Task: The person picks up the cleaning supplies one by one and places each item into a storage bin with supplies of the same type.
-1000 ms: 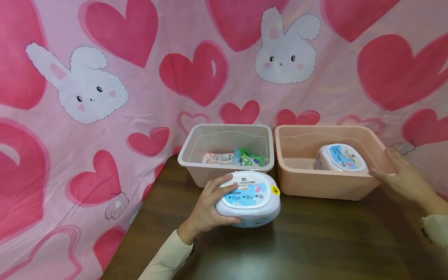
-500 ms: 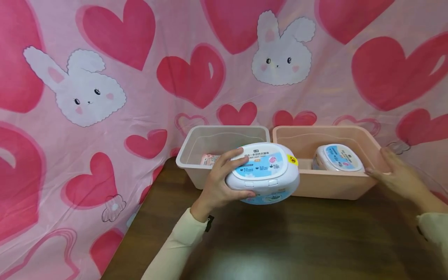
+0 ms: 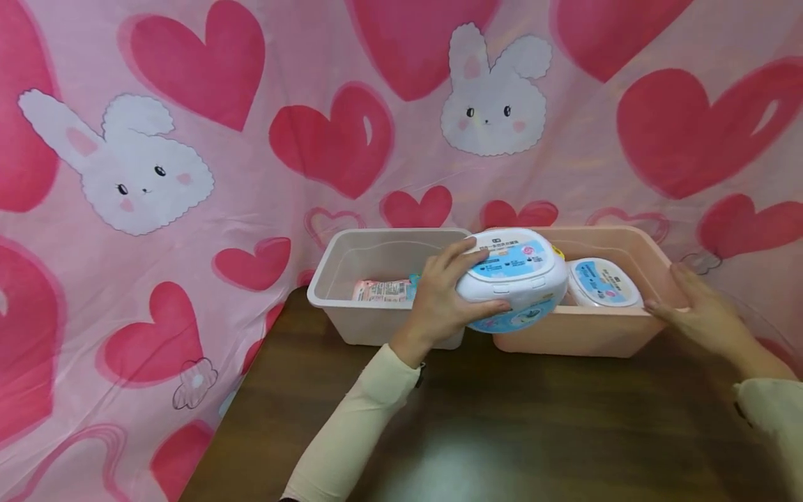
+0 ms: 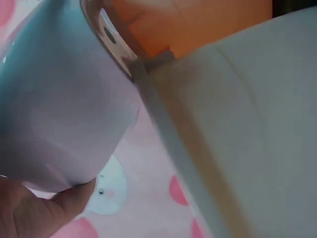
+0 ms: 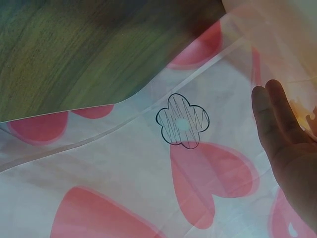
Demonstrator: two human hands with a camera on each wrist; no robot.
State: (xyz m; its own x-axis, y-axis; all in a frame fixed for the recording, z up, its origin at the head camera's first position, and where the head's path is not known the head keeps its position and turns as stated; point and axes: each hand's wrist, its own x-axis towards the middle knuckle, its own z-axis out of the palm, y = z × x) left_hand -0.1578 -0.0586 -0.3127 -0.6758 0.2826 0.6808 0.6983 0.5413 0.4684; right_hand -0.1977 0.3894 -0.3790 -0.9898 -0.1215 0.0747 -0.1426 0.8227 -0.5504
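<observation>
My left hand (image 3: 439, 296) grips a white rounded plastic tub (image 3: 516, 287) with a blue-printed lid, thumb low on its front and fingers over the lid. It is held tilted above the front rims where the grey-white bin (image 3: 370, 324) and the peach bin (image 3: 577, 335) meet. A similar tub (image 3: 605, 282) lies in the peach bin's right part. At that bin's right end rests my right hand (image 3: 705, 314), thumb near the front corner. Its fingers (image 5: 282, 114) look straight along the bin's side in the right wrist view. The left wrist view shows the held tub (image 4: 69, 104) close up.
Inside the grey-white bin lie a pink printed packet (image 3: 383, 291) and a blue one (image 3: 414, 282), partly hidden by my left hand. Both bins stand side by side at the back of a dark wooden table (image 3: 533, 418). A pink heart-and-rabbit cloth (image 3: 263, 181) hangs behind.
My left hand has carried the tub up and to the right, from in front of the grey-white bin toward the peach bin. The right hand stays at the peach bin's right end.
</observation>
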